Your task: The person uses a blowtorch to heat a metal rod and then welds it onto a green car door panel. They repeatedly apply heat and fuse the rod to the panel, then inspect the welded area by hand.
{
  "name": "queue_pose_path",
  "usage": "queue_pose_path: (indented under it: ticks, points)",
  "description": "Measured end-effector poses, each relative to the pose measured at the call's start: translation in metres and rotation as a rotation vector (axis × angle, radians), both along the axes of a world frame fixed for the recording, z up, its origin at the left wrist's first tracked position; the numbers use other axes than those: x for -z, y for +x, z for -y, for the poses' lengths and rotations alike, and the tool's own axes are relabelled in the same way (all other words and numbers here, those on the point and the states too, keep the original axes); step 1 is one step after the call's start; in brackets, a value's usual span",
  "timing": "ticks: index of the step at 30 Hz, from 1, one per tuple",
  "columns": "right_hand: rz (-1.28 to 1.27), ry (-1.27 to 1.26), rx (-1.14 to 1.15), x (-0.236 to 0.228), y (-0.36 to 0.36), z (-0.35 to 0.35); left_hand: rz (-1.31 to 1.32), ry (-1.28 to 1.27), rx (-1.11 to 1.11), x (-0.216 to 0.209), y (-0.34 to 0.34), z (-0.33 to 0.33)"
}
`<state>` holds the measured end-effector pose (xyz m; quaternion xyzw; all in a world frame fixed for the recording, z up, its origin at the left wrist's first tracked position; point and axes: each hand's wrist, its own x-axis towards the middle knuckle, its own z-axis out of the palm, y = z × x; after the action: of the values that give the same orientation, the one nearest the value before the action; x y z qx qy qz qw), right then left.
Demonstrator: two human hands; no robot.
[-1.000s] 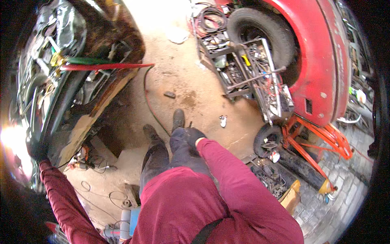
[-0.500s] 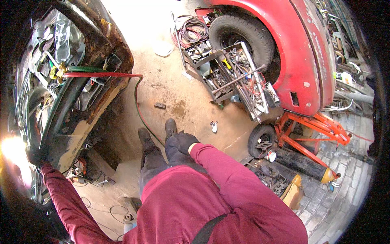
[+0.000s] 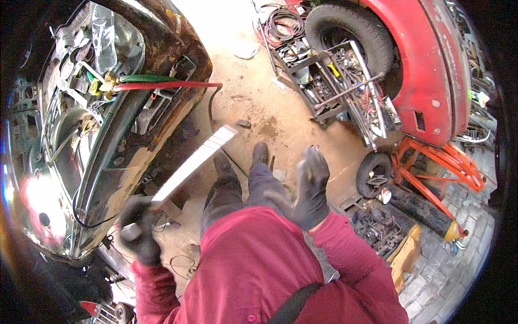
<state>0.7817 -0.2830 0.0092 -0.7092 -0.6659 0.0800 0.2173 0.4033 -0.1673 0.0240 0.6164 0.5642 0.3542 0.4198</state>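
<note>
My left hand [image 3: 141, 229], in a dark glove, is closed round the lower end of a long, bright white bar [image 3: 191, 164] that looks like a lit lamp. The bar slants up to the right, over the floor in front of my legs; both hand and bar are blurred. Beside them on the left stands a dark vehicle body [image 3: 116, 167] with exposed metal edges and bare, brownish patches. My right hand [image 3: 313, 189], also gloved, is raised in front of my right thigh. Its fingers are stretched out, and I see nothing in them.
Red and green hoses [image 3: 167, 85] cross the dark body and drop to the floor. Ahead right stands a metal tool rack [image 3: 324, 102] full of tools, against a red vehicle [image 3: 426, 70] with a tyre [image 3: 359, 32]. An orange frame [image 3: 448, 167] and a black cylinder [image 3: 418, 208] lie to the right.
My left hand has come back from the dark body's edge, bringing the bright bar into view. My right hand has lifted off my thigh, fingers stretched. The whole view has shifted left.
</note>
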Motion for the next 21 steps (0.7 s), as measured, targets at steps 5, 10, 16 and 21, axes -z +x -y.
queue_pose_path:
  ticks: [5,10,16,21]
  points:
    - [0.061,-0.586,-0.175,0.077,0.007,0.053,0.178,-0.606,0.285,0.081,0.094,0.022]
    - [-0.245,-0.908,0.086,0.216,0.04,0.15,0.145,-0.816,0.609,0.295,0.173,0.024]
    - [-0.234,-0.747,0.382,0.345,0.061,0.191,-0.302,-0.76,0.847,0.557,0.24,0.015]
    - [-0.076,-0.713,0.569,0.356,0.07,0.218,-0.09,-0.929,0.519,0.696,0.302,-0.01]
